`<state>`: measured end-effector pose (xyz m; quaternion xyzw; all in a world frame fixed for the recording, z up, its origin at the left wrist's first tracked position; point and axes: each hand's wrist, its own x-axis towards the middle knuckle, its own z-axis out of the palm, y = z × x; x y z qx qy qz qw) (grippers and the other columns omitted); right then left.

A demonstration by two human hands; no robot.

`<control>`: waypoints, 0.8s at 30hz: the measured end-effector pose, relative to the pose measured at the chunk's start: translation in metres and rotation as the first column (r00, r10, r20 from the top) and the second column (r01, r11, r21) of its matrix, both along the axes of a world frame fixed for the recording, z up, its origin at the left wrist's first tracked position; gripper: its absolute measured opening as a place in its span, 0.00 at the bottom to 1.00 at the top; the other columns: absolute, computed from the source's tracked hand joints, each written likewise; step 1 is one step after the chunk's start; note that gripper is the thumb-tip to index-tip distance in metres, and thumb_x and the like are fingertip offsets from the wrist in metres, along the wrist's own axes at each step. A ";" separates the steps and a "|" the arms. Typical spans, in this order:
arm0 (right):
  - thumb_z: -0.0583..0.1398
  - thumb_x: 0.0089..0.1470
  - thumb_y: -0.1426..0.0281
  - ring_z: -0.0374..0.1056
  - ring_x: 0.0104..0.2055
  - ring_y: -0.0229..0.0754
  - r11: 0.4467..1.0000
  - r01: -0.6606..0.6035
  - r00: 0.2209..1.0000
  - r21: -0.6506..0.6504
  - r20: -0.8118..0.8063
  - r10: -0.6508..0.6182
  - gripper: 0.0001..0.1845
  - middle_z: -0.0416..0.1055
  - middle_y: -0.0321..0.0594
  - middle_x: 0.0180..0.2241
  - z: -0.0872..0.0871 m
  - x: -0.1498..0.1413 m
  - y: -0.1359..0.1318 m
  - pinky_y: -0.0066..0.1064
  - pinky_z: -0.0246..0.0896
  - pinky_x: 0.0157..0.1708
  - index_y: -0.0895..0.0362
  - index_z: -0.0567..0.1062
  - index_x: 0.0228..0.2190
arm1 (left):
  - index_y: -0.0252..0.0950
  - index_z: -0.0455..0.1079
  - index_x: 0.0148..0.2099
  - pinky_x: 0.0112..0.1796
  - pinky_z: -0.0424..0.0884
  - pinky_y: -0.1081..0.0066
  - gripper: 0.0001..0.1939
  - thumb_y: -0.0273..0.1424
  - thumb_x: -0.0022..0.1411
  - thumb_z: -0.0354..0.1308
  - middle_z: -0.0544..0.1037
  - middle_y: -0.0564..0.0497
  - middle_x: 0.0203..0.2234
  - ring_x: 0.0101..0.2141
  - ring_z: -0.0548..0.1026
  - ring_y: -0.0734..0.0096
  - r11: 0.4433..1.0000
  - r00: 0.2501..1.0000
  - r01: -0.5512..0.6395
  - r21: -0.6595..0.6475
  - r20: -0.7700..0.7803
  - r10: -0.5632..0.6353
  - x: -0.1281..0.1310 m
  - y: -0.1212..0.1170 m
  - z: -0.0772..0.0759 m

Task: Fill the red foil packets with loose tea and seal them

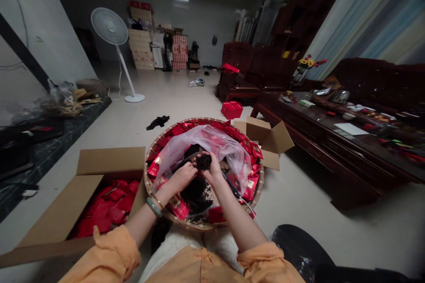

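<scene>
As the bag [202, 150] lies open in the basket [206, 120], your left hand [181, 178] and right hand [212, 169] pinch dark leaves [203, 162] together above it.

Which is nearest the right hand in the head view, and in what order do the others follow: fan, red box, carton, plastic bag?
From the right hand:
1. Plastic bag: just ahead, in the basket.
2. Carton: beyond the basket, rightward.
3. Red box: on the floor, farther ahead.
4. Fan: far back, left.

No writing can be read. The small red packets [249, 188] in the round woven bamboo tray [199, 120] at lower centre show gold print, and the red-and-cream cardboard cartons [179, 46] stacked at top centre show printing, all too small or blurred to make out.
</scene>
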<state>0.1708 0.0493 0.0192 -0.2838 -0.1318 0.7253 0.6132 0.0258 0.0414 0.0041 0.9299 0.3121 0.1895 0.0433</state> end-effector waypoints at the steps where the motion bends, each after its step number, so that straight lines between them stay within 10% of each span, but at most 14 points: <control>1: 0.53 0.52 0.62 0.70 0.27 0.40 1.000 0.011 1.000 -0.005 0.009 -0.011 0.10 0.71 0.35 0.22 0.000 0.001 0.001 0.34 0.67 0.30 0.55 0.67 0.28 | 0.33 0.70 0.39 0.42 0.69 0.63 0.14 0.27 0.66 0.42 0.72 0.45 0.34 0.40 0.66 0.65 1.000 1.000 0.002 -0.008 0.012 -0.002 0.000 0.000 0.002; 10: 0.54 0.50 0.59 0.69 0.25 0.39 0.995 0.093 0.993 0.040 0.070 -0.095 0.13 0.70 0.34 0.21 -0.001 -0.001 0.007 0.32 0.66 0.29 0.56 0.68 0.28 | 0.41 0.74 0.37 0.47 0.65 0.63 0.07 0.30 0.60 0.54 0.74 0.48 0.37 0.48 0.60 0.63 0.998 0.994 -0.004 -0.059 0.106 0.010 0.000 0.005 0.012; 24: 0.53 0.48 0.60 0.69 0.28 0.38 0.966 0.224 0.959 0.129 0.150 -0.242 0.15 0.74 0.36 0.25 -0.005 -0.007 0.014 0.29 0.64 0.33 0.57 0.73 0.24 | 0.38 0.74 0.37 0.48 0.67 0.58 0.07 0.28 0.59 0.56 0.70 0.45 0.46 0.48 0.67 0.63 0.991 0.954 -0.095 -0.096 0.276 0.119 0.001 0.011 -0.017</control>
